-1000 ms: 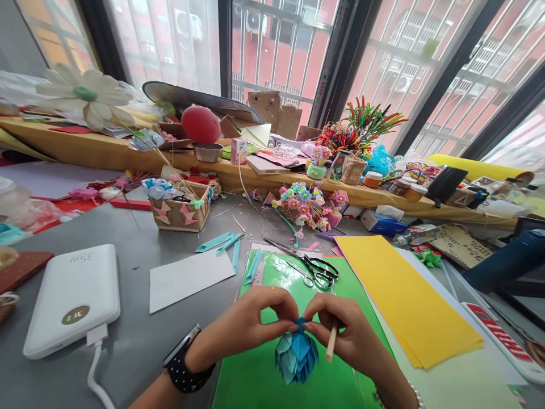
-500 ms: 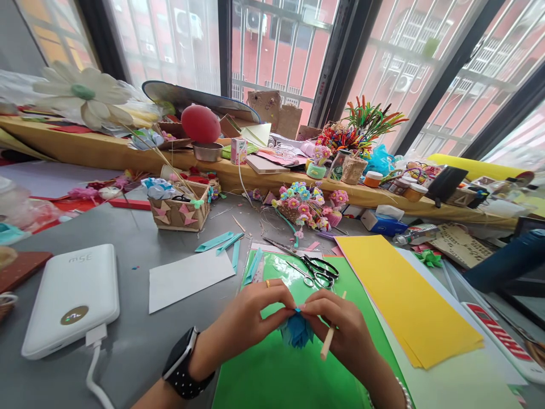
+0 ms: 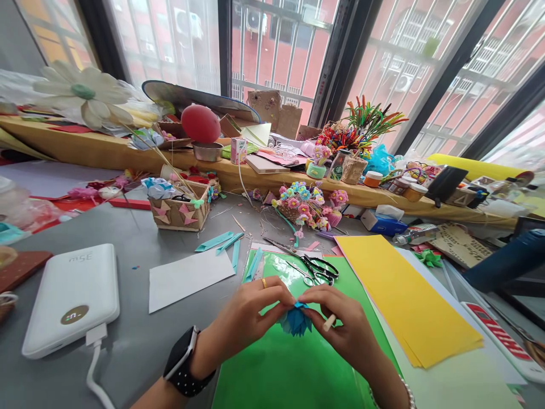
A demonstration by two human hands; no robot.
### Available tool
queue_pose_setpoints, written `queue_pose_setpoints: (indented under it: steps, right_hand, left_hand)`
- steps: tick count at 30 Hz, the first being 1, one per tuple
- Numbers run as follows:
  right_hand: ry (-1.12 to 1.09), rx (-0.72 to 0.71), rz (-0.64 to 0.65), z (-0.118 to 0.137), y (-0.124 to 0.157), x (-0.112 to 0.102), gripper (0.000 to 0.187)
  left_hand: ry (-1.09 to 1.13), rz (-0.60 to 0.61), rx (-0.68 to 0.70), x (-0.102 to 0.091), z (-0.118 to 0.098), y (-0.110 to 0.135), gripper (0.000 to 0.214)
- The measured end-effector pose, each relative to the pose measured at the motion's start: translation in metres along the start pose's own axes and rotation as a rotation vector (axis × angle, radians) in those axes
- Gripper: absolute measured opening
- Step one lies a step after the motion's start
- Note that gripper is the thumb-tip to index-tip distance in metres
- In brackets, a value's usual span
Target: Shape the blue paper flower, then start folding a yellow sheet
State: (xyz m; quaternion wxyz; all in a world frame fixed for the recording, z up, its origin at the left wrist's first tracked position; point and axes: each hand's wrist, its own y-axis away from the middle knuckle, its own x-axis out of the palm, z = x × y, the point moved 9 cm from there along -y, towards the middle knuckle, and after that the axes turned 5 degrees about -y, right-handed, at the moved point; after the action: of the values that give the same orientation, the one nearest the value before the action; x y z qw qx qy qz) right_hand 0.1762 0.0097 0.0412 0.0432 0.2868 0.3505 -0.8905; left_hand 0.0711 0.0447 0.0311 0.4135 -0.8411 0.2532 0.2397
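Observation:
Over the green sheet [image 3: 293,369], a blue paper flower [image 3: 297,321] hangs between my two hands. The fingertips of my left hand [image 3: 259,309] are closed on its left edge. My right hand [image 3: 340,315] pinches the flower's right side and also keeps a thin wooden stick [image 3: 329,322] tucked in its fingers, one end toward me. Just beyond my hands lie black-handled scissors [image 3: 321,267] and a small silver pair [image 3: 307,277]. Folded light-blue paper strips [image 3: 254,264] rest at the sheet's upper left corner.
A white card [image 3: 189,281] and a white power bank [image 3: 72,301] with a cable lie to the left. Yellow paper [image 3: 404,301] covers the right side. Farther back stand a decorated basket [image 3: 181,210], knitted flowers [image 3: 304,204] and a blue tissue box [image 3: 383,221].
My right hand has rolled, so the stick now points more toward me and looks shorter. The blue flower has tilted and risen slightly, and my fingertips have shifted on it.

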Motion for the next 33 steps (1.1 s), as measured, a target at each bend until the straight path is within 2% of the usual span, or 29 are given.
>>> queue_pose_setpoints:
  steps: [6, 13, 23, 33]
  right_hand:
    - [-0.007, -0.030, 0.008, -0.003, 0.002, 0.003, 0.018]
    - [0.046, -0.050, -0.009, -0.002, 0.003, 0.006, 0.018]
    - [0.084, -0.085, -0.042, 0.003, 0.002, 0.006, 0.014]
    - [0.121, -0.089, -0.039, 0.002, 0.003, 0.009, 0.015]
  left_hand:
    - [0.013, 0.003, 0.009, 0.000, -0.001, -0.001, 0.012]
    - [0.008, 0.112, -0.064, 0.006, 0.008, 0.001, 0.010]
    - [-0.060, 0.054, 0.000, 0.003, 0.000, 0.000, 0.013]
    - [-0.104, 0.121, -0.046, 0.007, 0.006, 0.002, 0.010]
